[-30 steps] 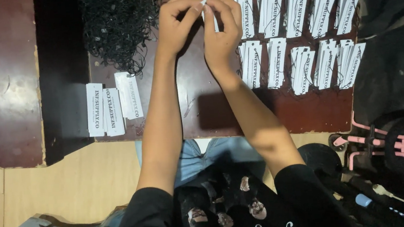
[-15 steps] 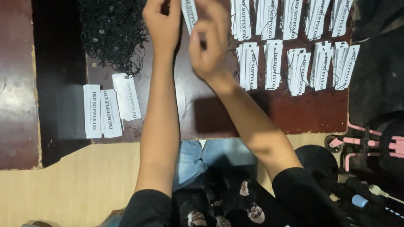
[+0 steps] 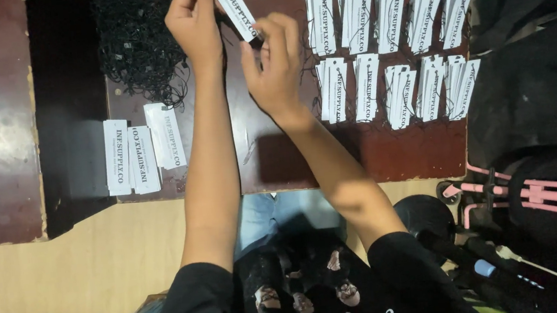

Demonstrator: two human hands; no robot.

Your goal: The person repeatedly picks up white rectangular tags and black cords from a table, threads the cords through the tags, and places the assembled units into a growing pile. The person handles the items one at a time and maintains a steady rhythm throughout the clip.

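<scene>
White tag [image 3: 235, 7] between both hands

A white paper tag [image 3: 235, 7] printed with black lettering is shown above a dark reddish-brown counter [image 3: 305, 154], on which further white tags with black print are laid out in rows [image 3: 390, 43] and in a small group [image 3: 142, 152]. A black tangle of strings [image 3: 135, 44] is seen on the counter, and the floor [image 3: 99, 269] is rendered in pale beige. Black sleeves [image 3: 198, 307] and a black shirt with a white printed figure motif [image 3: 305, 290] are visible, together with a black bag trimmed in pink [image 3: 534, 193].
</scene>
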